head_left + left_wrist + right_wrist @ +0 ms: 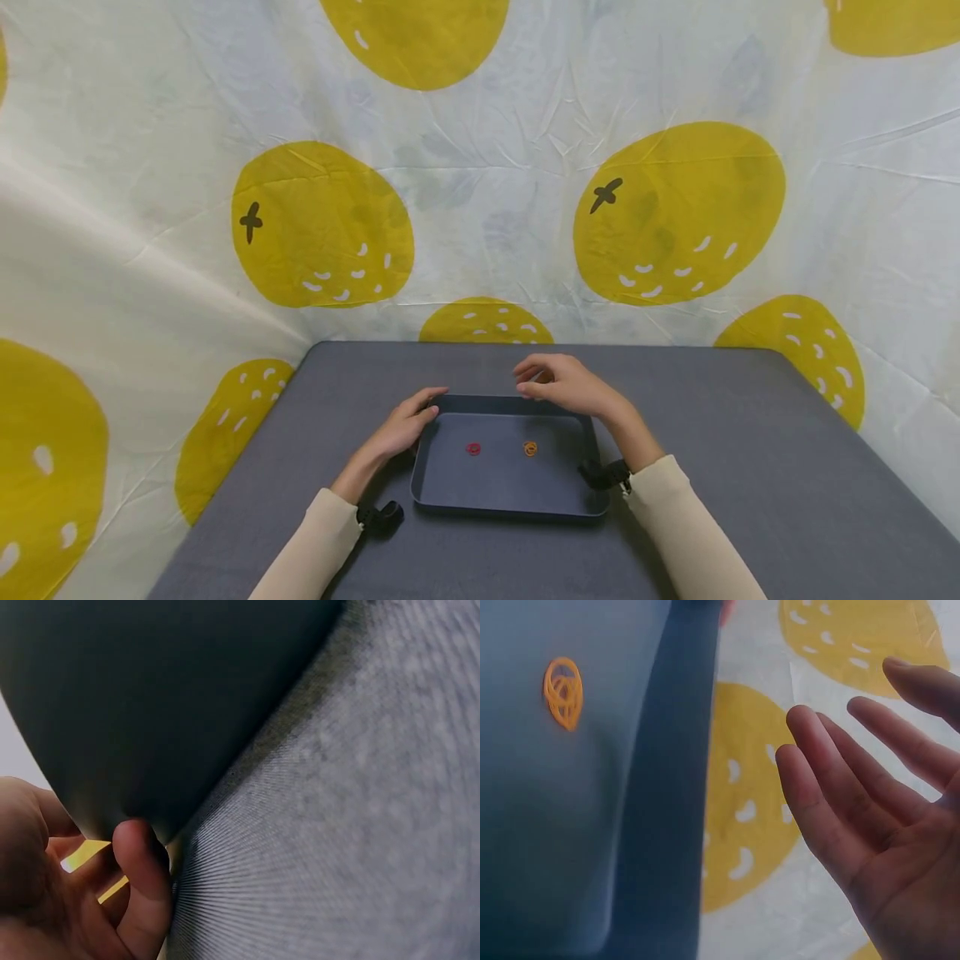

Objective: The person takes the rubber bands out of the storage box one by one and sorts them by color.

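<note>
Holding tray by upper-left corner w/ L grip, prob. for steadying. Holding nothing w/ R grip, loosely bent near upper rim. Find red loops, orange loops in tray, lower ctr frame, spaced prob. vs mixing.

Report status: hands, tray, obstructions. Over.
Left hand holds tray near far left corner. Right hand empty, near far side. Red bands and orange bands apart inside tray. No obstruction seen.

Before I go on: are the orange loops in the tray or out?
In: the orange loops lie on the floor of the tray, within its walls, in the head view.
</note>
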Available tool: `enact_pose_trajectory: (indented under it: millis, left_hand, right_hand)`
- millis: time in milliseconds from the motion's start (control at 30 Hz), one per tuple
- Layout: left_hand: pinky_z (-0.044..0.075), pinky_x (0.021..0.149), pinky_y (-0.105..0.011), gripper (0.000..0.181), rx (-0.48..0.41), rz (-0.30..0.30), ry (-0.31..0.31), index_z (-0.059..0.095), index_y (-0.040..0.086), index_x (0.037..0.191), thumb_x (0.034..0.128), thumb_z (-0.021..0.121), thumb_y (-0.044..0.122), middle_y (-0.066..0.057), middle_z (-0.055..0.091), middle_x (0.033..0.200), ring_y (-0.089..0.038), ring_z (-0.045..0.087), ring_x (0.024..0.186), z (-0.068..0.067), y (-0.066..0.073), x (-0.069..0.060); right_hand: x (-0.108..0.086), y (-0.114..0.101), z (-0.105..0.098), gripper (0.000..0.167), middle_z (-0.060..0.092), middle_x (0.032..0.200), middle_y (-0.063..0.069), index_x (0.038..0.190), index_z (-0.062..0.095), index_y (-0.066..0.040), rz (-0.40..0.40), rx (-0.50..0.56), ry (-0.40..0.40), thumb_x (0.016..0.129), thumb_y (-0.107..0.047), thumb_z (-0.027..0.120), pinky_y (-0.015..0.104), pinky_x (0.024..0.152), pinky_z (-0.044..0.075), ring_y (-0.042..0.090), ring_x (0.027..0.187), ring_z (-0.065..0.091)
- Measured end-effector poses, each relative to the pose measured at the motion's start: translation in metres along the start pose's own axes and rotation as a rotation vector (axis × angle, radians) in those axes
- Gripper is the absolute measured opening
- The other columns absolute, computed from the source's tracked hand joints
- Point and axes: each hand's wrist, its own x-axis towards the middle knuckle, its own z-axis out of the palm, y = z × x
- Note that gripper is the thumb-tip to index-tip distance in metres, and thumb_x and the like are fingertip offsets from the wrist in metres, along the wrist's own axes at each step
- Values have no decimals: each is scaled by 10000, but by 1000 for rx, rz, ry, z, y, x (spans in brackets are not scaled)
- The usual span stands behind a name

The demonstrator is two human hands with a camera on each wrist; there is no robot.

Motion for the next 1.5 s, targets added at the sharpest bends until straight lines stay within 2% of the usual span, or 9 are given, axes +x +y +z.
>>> enact_pose_trajectory:
  millis: [133, 267, 400, 533, 733, 900, 1100, 1200, 1500]
  left_hand:
    - [515, 428, -360, 466, -17, 6, -26, 455, 215, 1573, 1108, 485, 216, -241, 450, 1566, -171, 477, 435, -1, -1, -1]
    - [535, 440, -395, 470, -23, 4, -35, 447, 224, 1578, 1110, 486, 232, -238, 443, 1576, -181, 513, 475, -1, -3, -1]
    - [535, 447, -395, 469, -36, -6, -35, 448, 235, 1577, 1110, 486, 236, -236, 502, 1517, -187, 526, 482, -1, -6, 0]
    - [525, 459, -372, 477, -57, -8, -41, 440, 232, 1583, 1109, 490, 257, -229, 563, 1425, -187, 538, 498, 0, -8, 2]
    - [518, 467, -363, 479, -66, -2, -45, 429, 211, 1589, 1114, 474, 243, -233, 609, 1290, -178, 525, 480, 0, -9, 3]
    - [509, 463, -341, 470, -64, -10, -30, 450, 216, 1579, 1110, 480, 242, -215, 625, 1241, -175, 534, 512, 0, -8, 3]
    - [505, 460, -321, 460, -60, -19, -20, 476, 231, 1563, 1104, 494, 226, -219, 619, 1286, -184, 544, 558, 2, -7, 3]
    - [511, 465, -329, 457, -61, -22, -17, 481, 241, 1560, 1104, 495, 232, -209, 585, 1390, -191, 554, 574, 2, -8, 3]
    - [497, 462, -318, 453, -62, -29, -6, 488, 237, 1556, 1103, 492, 223, -210, 617, 1348, -183, 529, 573, 1, -8, 3]
  right_hand:
    - [9, 4, 9, 340, 731, 1206, 156, 1306, 679, -59, -13, 28, -38, 1024, -249, 664, 513, 900, 603, 389, 1015, 717]
    - [19, 8, 20, 351, 738, 1201, 140, 1303, 679, -33, -20, 27, -84, 1022, -244, 669, 409, 861, 622, 327, 999, 733]
    - [30, 9, 33, 348, 759, 1151, 128, 1277, 693, 4, -38, 3, -144, 1016, -226, 672, 348, 807, 616, 345, 974, 738]
    - [38, 8, 44, 298, 776, 1080, 119, 1221, 724, 15, -60, -7, -203, 1001, -183, 685, 369, 789, 620, 379, 956, 736]
    - [49, 14, 58, 227, 788, 995, 84, 1153, 761, 1, -57, -25, -265, 969, -124, 716, 367, 745, 626, 313, 866, 746]
    - [57, 17, 70, 144, 793, 908, 29, 1058, 803, -60, -21, -43, -298, 934, -70, 730, 344, 705, 626, 223, 792, 748]
    - [60, 20, 82, 164, 784, 837, -11, 992, 812, -105, -1, -79, -313, 887, -11, 729, 278, 663, 592, 145, 725, 716]
    - [59, 19, 85, 149, 783, 831, -7, 958, 810, -117, 3, -81, -310, 872, -12, 749, 253, 646, 570, 119, 713, 700]
    - [59, 18, 88, 152, 780, 814, 17, 929, 805, -96, -2, -52, -307, 850, 20, 747, 238, 624, 530, 94, 691, 672]
